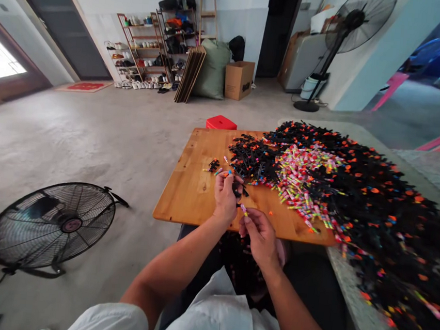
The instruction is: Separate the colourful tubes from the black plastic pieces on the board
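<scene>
My left hand (225, 196) is closed around a few small black pieces with orange and blue tips, held over the near part of the wooden table. Close to it on the right, my right hand (260, 233) pinches a small pink-and-yellow tube (244, 210) whose far end meets a black piece at my left hand. Beyond my hands lies a pile of black pieces with coloured tips (254, 158). A heap of pink-and-yellow tubes (300, 178) spreads to the right of it. A small black cluster (214, 164) rests on the table just past my left hand.
The wooden table (187, 182) borders a stone slab (349, 281) bearing a very large black pile (386, 217). A red stool (221, 122) stands behind the table. A floor fan (54, 227) is at the left; a standing fan (332, 51), shoe racks (149, 49) and a carton (238, 80) are further back.
</scene>
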Demonstrator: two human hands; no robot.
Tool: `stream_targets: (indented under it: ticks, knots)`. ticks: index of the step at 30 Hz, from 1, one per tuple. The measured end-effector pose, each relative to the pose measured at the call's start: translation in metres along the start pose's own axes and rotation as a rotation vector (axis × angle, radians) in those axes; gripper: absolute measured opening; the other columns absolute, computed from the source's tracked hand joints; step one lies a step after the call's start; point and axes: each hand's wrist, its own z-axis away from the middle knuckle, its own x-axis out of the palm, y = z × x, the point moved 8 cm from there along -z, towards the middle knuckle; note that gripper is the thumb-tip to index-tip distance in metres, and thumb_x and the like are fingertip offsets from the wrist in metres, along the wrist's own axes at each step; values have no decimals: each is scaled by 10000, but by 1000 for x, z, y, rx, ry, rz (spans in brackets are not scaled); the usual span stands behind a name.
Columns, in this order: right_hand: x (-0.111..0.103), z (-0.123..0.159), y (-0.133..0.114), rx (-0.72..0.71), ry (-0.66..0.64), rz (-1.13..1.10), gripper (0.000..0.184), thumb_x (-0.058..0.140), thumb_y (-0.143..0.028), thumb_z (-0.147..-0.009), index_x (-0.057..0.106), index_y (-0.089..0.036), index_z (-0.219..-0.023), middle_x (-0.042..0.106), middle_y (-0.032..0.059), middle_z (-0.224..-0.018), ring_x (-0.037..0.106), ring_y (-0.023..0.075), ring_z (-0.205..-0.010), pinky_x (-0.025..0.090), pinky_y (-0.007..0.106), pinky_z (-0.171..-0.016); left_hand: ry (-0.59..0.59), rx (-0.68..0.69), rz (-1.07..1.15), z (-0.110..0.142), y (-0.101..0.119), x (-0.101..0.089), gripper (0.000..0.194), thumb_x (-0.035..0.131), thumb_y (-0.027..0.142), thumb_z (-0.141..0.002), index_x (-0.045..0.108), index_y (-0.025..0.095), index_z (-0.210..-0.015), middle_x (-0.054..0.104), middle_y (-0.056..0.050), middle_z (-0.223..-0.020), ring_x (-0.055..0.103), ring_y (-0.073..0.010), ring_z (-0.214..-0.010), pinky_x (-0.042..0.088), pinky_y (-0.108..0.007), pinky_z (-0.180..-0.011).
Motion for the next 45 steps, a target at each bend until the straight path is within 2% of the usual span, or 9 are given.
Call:
stream_targets:
  ticks: [14, 19, 24, 28, 32, 36, 41, 43, 45]
  knots:
    - [-4, 13, -27, -338, 25, 552, 279, 607, -307, -1012, 732, -226, -1248, 789, 88, -1004, 730, 197, -769, 608, 350, -815, 43, 48, 79, 3, -2, -4, 278, 671, 428, -897, 489, 222, -938, 608, 52, -743, 454, -54, -484, 248, -176, -434]
    - [-6, 13, -21, -212, 5, 389, 259, 635, -347, -1003, 717, -226, -1217, 761, 44, -852, 698, 174, -665, 602, 316, -693, 13, 76, 68, 7, 2, -1, 285, 678, 434, -923, 490, 221, -954, 606, 55, -733, 466, -50, -488, 273, -162, -440]
    - [-6, 9, -17, -73, -10, 112, 212, 719, -398, -957, 676, -215, -1054, 687, -19, -716, 616, 130, -538, 532, 262, -550, -90, 76, 39, 17, 2, 7, 312, 677, 464, -944, 484, 226, -1001, 614, 52, -755, 463, -50, -482, 280, -156, -418]
    - [-7, 5, -20, -43, 35, 50, 226, 742, -413, -946, 647, -207, -948, 686, -20, -732, 587, 106, -498, 507, 247, -517, -143, 93, 40, 21, 2, 10, 354, 683, 512, -940, 492, 228, -1033, 615, 52, -772, 464, -49, -477, 294, -158, -400]
    - [-3, 8, -23, -39, 48, 66, 213, 715, -414, -966, 672, -207, -1001, 691, -14, -765, 565, 97, -489, 489, 236, -485, -134, 118, 29, 23, 3, 11, 343, 663, 513, -953, 492, 226, -1031, 617, 45, -784, 481, -49, -495, 301, -151, -404]
    - [-4, 17, -41, -207, 110, 322, 152, 666, -348, -1000, 710, -213, -1052, 684, -10, -697, 635, 141, -562, 553, 267, -566, -51, 127, 24, 22, 0, 7, 297, 629, 484, -973, 485, 230, -1026, 620, 41, -796, 477, -49, -502, 309, -147, -413]
    - [1, 29, -62, -552, 138, 584, 111, 642, -223, -990, 734, -229, -1052, 795, 82, -984, 767, 216, -888, 626, 342, -815, 37, 156, 2, 28, -2, 0, 275, 633, 464, -974, 496, 228, -1012, 614, 40, -789, 501, -58, -541, 356, -141, -449]
    - [0, 29, -55, -540, 131, 581, 113, 636, -233, -992, 737, -231, -1042, 796, 82, -975, 771, 222, -883, 630, 346, -811, 32, 143, 9, 33, -2, 1, 280, 636, 470, -973, 497, 229, -1006, 603, 45, -776, 480, -55, -523, 341, -138, -434]
    - [-6, 29, -43, -429, 153, 497, 126, 632, -271, -1004, 734, -226, -1062, 787, 67, -922, 754, 204, -773, 628, 331, -729, 10, 121, 33, 38, -1, 4, 301, 644, 491, -967, 498, 232, -1014, 605, 48, -776, 458, -50, -500, 321, -138, -418]
